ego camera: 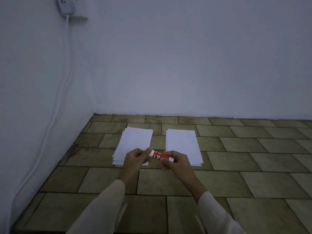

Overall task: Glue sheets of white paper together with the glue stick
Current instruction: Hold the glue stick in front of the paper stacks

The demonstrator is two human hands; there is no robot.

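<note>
Two stacks of white paper lie side by side on the tiled floor: a left stack and a right stack. Above the gap between their near ends I hold a red and white glue stick, lying roughly level. My left hand pinches its white left end between thumb and fingers. My right hand grips the red body at the right end. Both hands hover above the sheets and cover the left stack's near right corner.
The brown tiled floor meets pale walls at the back and left, forming a corner. A white cable hangs down the left wall from a plug and runs along the floor edge.
</note>
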